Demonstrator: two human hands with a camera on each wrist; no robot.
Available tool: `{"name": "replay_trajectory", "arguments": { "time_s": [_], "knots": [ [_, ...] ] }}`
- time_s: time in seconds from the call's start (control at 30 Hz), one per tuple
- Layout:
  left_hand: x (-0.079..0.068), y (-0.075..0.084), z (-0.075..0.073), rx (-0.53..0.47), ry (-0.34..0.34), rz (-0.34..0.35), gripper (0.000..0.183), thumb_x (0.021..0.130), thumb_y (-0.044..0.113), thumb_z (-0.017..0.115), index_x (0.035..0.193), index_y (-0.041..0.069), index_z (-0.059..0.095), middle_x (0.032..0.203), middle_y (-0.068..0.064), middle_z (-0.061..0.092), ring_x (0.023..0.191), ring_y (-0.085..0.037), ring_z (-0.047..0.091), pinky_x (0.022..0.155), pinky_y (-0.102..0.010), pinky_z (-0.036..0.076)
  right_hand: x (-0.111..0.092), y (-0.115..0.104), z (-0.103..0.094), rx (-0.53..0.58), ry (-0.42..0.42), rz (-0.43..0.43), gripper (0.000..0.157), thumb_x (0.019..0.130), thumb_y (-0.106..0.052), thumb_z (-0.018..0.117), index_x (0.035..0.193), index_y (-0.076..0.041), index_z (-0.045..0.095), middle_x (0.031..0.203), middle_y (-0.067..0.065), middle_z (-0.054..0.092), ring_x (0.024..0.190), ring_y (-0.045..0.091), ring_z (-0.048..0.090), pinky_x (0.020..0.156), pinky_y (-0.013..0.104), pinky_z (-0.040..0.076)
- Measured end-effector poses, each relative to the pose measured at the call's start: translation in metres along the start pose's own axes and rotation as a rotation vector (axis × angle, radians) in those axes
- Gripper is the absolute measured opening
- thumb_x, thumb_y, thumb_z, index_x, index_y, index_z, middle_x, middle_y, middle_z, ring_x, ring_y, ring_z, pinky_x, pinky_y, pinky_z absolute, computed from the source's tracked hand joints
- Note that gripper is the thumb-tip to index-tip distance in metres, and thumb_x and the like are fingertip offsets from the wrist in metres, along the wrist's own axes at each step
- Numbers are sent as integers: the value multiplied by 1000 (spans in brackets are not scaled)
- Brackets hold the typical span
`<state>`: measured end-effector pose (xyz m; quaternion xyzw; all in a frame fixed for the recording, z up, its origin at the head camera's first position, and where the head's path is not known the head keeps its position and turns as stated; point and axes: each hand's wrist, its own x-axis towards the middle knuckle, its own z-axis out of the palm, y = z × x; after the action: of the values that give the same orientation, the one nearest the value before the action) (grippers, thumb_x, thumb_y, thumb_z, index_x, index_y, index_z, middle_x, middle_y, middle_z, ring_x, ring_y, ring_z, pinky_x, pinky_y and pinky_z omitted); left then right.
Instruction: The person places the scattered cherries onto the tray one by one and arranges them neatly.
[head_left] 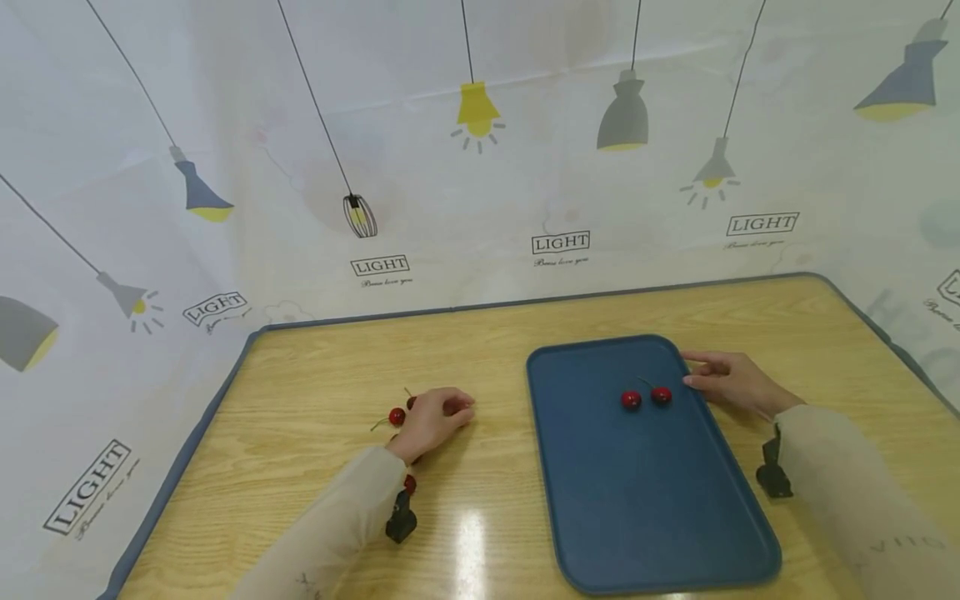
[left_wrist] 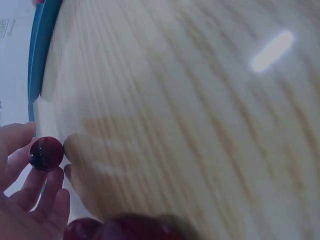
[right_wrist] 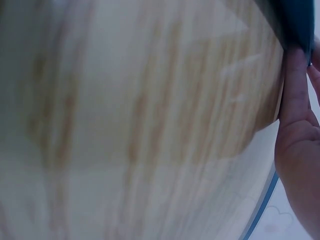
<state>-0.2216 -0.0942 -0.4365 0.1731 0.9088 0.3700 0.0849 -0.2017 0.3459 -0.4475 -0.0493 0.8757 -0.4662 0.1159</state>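
My left hand (head_left: 431, 422) is over the left part of the table. In the left wrist view it holds a dark red cherry (left_wrist: 46, 154) between thumb and fingers; in the head view the hand hides that cherry. Around this hand lie several loose cherries (head_left: 397, 416), some with stems, partly covered by the hand and sleeve. More cherries (left_wrist: 135, 227) show blurred at the bottom of the left wrist view. My right hand (head_left: 738, 383) grips the far right rim of the blue tray (head_left: 645, 508), thumb and fingers at its edge. Two cherries (head_left: 632, 401) sit side by side on the tray.
The light wood table (head_left: 360, 350) has a blue edge strip (head_left: 450, 312). A white sheet (head_left: 420, 150) printed with lamps rises behind and at both sides. A dark wrist camera (head_left: 401, 521) is strapped at each sleeve. Light glares off the table's front.
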Motion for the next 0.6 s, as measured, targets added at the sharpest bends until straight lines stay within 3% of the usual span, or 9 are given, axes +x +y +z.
{"name": "replay_trajectory", "arguments": {
  "time_s": [0.23, 0.6],
  "knots": [
    [5, 4, 3, 36, 14, -19, 17, 85, 19, 60, 97, 7, 63, 88, -3, 59, 80, -16, 54, 71, -32, 45, 0, 0, 0, -13, 6, -4, 63, 87, -31, 57, 135, 1, 33, 107, 19, 53, 90, 13, 51, 74, 27, 46],
    [12, -2, 11, 43, 37, -48, 20, 80, 12, 66, 96, 3, 60, 87, -5, 54, 79, -18, 51, 71, -33, 43, 0, 1, 0, 19, 6, -9, 62, 87, -29, 57, 135, 2, 32, 107, 20, 53, 87, 9, 53, 73, 26, 48]
  ]
}}
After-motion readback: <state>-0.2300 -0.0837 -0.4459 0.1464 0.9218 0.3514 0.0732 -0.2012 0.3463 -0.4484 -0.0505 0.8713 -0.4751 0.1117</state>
